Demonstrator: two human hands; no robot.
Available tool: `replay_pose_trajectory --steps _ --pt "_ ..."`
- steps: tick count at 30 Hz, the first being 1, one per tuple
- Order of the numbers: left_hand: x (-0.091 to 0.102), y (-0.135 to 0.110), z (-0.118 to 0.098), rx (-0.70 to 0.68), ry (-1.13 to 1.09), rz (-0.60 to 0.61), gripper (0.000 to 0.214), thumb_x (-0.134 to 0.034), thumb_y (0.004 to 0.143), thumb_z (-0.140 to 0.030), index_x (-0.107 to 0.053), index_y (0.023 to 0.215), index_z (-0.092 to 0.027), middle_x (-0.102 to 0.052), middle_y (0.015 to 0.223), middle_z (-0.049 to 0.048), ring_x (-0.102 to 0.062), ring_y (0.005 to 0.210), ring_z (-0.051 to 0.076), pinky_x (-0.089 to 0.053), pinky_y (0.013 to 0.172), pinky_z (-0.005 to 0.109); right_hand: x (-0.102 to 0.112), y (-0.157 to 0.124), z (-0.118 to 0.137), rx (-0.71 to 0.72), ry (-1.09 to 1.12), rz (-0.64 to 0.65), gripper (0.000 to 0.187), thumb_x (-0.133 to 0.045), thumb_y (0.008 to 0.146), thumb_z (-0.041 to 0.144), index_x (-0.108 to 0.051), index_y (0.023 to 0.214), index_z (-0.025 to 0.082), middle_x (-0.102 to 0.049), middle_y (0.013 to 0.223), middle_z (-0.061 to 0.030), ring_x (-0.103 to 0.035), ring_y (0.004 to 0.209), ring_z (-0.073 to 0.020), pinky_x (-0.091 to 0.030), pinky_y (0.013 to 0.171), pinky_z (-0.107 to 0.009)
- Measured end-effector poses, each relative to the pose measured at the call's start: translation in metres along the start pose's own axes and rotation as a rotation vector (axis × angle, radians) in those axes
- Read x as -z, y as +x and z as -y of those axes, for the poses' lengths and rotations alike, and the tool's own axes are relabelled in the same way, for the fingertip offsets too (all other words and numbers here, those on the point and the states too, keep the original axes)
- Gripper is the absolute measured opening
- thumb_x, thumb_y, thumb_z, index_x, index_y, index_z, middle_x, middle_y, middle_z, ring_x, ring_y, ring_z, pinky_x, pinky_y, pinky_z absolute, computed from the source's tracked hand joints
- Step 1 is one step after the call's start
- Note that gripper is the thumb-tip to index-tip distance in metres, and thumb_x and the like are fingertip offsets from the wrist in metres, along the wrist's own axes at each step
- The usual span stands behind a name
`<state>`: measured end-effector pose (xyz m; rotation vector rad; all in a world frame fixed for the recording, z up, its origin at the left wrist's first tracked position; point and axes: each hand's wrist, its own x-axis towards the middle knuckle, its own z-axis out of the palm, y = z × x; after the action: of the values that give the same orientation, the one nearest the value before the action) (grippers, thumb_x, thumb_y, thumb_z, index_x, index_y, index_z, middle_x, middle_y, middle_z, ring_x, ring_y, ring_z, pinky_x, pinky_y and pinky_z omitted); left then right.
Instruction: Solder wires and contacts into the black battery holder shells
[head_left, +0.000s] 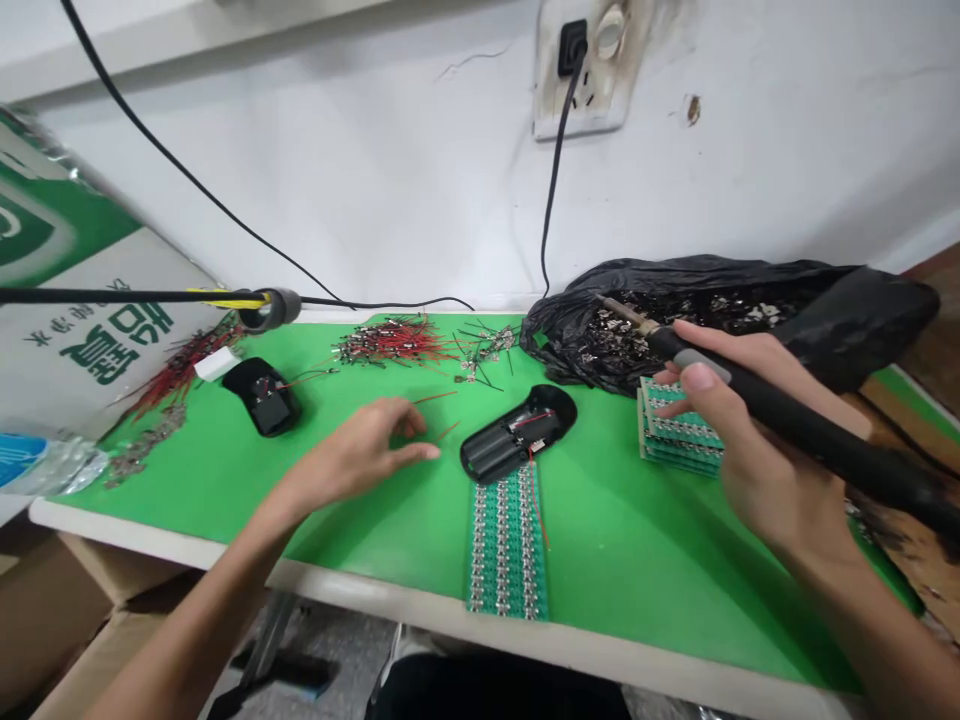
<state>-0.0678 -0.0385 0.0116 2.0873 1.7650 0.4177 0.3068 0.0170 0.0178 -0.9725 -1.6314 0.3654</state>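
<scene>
My right hand (772,450) grips a black soldering iron (787,400), its metal tip pointing up and left in front of the black bag. Below those fingers sits a stack of green circuit boards (679,430). My left hand (371,445) hovers over the green mat, thumb held apart from the loosely curled fingers, with nothing visible between them. Close to its fingertips lie short red wires (436,397). To its right, a black mouse-shaped shell (491,450) with thin red wires rests across the top end of a circuit board panel (506,560) lined with metal parts.
A second black shell (262,400) lies at left, near a pile of red wires (394,342) and scattered small metal parts (150,440). An open black plastic bag (840,310) holds many small parts. A cable-hung nozzle (271,309) juts in from the left.
</scene>
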Motion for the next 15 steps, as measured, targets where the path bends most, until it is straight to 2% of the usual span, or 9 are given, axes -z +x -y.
replay_pose_trajectory --steps 3,6,8,12,14,15 --pt "-0.018 -0.015 0.003 0.038 0.030 -0.028 0.017 -0.079 0.097 -0.036 -0.070 0.096 -0.021 -0.075 0.093 0.0031 -0.070 0.088 0.023 -0.057 0.079 0.037 -0.001 -0.001 -0.003 0.004 0.000 0.019 0.031 -0.075 0.105 0.039 -0.084 0.134 0.038 -0.079 0.095 -0.0015 -0.076 0.077 -0.0205 -0.056 0.079 -0.042" --pt "-0.030 -0.007 0.002 0.046 0.057 -0.068 0.011 -0.075 0.099 -0.028 -0.070 0.093 -0.020 -0.073 0.097 0.0048 -0.068 0.099 0.025 -0.057 0.093 0.042 -0.004 -0.003 -0.005 0.039 -0.019 0.020 0.030 -0.076 0.104 0.039 -0.084 0.133 0.039 -0.079 0.097 -0.0016 -0.075 0.074 -0.0191 -0.055 0.074 -0.040" --pt "-0.032 0.004 0.005 0.057 0.081 -0.117 0.013 -0.077 0.099 -0.029 -0.072 0.102 -0.019 -0.073 0.108 0.0068 -0.067 0.109 0.027 -0.057 0.101 0.047 -0.005 -0.003 -0.005 0.072 -0.037 0.029 0.030 -0.076 0.104 0.038 -0.084 0.133 0.041 -0.079 0.096 -0.0015 -0.074 0.073 -0.0188 -0.054 0.072 -0.040" --pt "-0.029 0.022 0.014 0.092 0.144 -0.183 0.041 -0.078 0.102 -0.042 -0.068 0.133 -0.017 -0.069 0.136 0.0105 -0.067 0.128 0.029 -0.058 0.112 0.055 -0.003 -0.005 -0.004 0.121 -0.055 0.048 0.032 -0.076 0.105 0.040 -0.083 0.136 0.043 -0.079 0.088 -0.0026 -0.073 0.076 -0.0221 -0.055 0.073 -0.042" --pt "-0.029 0.024 0.016 0.116 0.179 -0.167 0.039 -0.075 0.105 -0.044 -0.069 0.133 -0.017 -0.071 0.136 0.0106 -0.070 0.124 0.028 -0.061 0.109 0.053 -0.001 -0.006 -0.009 0.124 -0.101 0.076 0.033 -0.074 0.105 0.047 -0.082 0.137 0.044 -0.081 0.089 -0.0048 -0.075 0.082 -0.0257 -0.056 0.073 -0.045" --pt "-0.030 0.023 0.016 0.130 0.195 -0.150 0.037 -0.074 0.105 -0.044 -0.070 0.131 -0.017 -0.072 0.134 0.0103 -0.071 0.121 0.026 -0.063 0.107 0.051 -0.002 -0.007 -0.014 0.107 -0.162 0.070 0.034 -0.073 0.105 0.055 -0.083 0.135 0.044 -0.083 0.097 -0.0066 -0.076 0.084 -0.0270 -0.056 0.072 -0.047"
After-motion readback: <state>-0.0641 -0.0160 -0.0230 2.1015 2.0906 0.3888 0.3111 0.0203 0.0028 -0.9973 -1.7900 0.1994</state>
